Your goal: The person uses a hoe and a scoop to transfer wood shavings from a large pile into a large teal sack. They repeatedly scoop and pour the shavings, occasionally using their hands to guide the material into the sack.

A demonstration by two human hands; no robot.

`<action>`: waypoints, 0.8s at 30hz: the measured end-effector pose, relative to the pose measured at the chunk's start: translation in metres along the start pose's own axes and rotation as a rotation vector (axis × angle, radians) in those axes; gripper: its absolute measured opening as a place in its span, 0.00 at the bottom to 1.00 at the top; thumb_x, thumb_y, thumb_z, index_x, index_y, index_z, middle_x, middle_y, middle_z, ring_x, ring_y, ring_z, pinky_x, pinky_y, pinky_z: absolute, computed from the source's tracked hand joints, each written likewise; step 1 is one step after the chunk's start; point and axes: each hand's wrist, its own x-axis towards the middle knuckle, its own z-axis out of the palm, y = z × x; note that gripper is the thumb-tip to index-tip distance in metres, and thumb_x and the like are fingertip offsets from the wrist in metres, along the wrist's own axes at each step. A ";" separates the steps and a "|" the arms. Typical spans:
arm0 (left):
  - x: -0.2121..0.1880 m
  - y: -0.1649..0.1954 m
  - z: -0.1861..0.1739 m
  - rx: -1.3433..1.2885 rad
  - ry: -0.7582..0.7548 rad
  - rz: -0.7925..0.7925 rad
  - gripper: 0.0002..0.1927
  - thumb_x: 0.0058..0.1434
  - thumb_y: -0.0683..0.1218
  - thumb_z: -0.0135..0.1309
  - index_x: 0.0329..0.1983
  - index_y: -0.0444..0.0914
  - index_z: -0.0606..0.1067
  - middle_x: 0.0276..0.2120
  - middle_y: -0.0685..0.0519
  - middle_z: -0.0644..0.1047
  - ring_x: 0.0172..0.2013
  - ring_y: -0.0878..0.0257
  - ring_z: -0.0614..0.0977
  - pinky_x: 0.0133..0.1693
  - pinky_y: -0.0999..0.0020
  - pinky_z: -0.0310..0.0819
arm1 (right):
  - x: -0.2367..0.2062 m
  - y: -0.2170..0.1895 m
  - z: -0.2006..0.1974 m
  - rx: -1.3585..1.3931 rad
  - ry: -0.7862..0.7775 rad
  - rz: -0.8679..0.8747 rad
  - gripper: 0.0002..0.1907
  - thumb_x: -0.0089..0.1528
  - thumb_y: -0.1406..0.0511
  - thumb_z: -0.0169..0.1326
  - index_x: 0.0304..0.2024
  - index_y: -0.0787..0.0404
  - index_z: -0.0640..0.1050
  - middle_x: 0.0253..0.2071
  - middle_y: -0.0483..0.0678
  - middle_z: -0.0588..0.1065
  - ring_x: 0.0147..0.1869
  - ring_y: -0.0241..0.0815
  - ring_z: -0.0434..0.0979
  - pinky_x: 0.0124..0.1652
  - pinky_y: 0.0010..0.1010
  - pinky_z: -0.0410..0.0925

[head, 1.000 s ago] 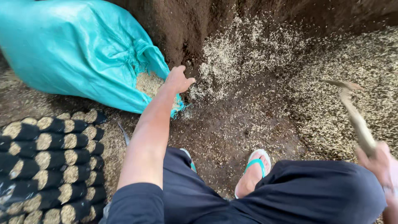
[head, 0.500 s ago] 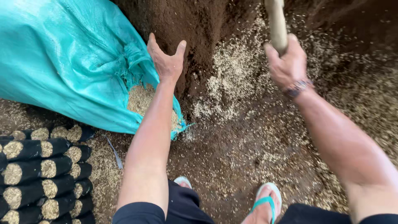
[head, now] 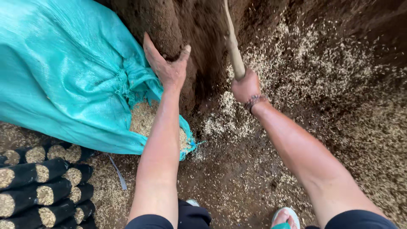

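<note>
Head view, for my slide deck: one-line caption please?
Left hand open above a teal sack of husks, right hand gripping a wooden handle by a soil mound.

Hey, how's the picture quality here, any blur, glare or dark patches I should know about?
Head view: soft, even daylight, no glare; the wooden handle in the right hand is slightly motion-blurred; the soil mound falls into deep shadow; the left hand and teal sack look sharp; wide-angle stretch at edges.

One teal sack at 10 o'clock, one wooden handle at 12, two hands, one sandalled foot at 6, about ten black filled bags at 8.
</note>
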 end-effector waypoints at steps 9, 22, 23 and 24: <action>-0.019 0.005 -0.015 -0.027 -0.163 -0.099 0.59 0.61 0.60 0.68 0.79 0.40 0.40 0.76 0.35 0.45 0.75 0.37 0.50 0.71 0.44 0.52 | -0.074 0.068 0.014 -0.161 -0.115 0.271 0.21 0.65 0.69 0.47 0.60 0.70 0.67 0.35 0.57 0.78 0.27 0.41 0.80 0.22 0.30 0.75; -0.043 -0.018 -0.018 0.140 -0.264 -0.117 0.60 0.62 0.73 0.55 0.79 0.39 0.36 0.75 0.33 0.43 0.74 0.35 0.47 0.70 0.41 0.49 | -0.029 -0.027 -0.068 0.319 0.520 -0.095 0.14 0.64 0.70 0.54 0.51 0.67 0.72 0.35 0.48 0.76 0.24 0.31 0.74 0.22 0.22 0.72; -0.043 -0.018 -0.018 0.150 -0.263 -0.105 0.60 0.62 0.72 0.55 0.79 0.39 0.36 0.75 0.33 0.43 0.75 0.36 0.47 0.71 0.41 0.48 | -0.018 -0.037 -0.065 0.377 0.562 -0.102 0.15 0.63 0.70 0.54 0.52 0.67 0.72 0.36 0.47 0.77 0.26 0.31 0.75 0.22 0.21 0.73; -0.043 -0.018 -0.018 0.142 -0.266 -0.114 0.60 0.62 0.72 0.55 0.79 0.38 0.36 0.75 0.33 0.43 0.75 0.36 0.47 0.70 0.41 0.48 | -0.011 -0.041 -0.061 0.281 0.514 -0.068 0.16 0.63 0.71 0.52 0.54 0.67 0.71 0.36 0.48 0.77 0.26 0.32 0.76 0.22 0.21 0.73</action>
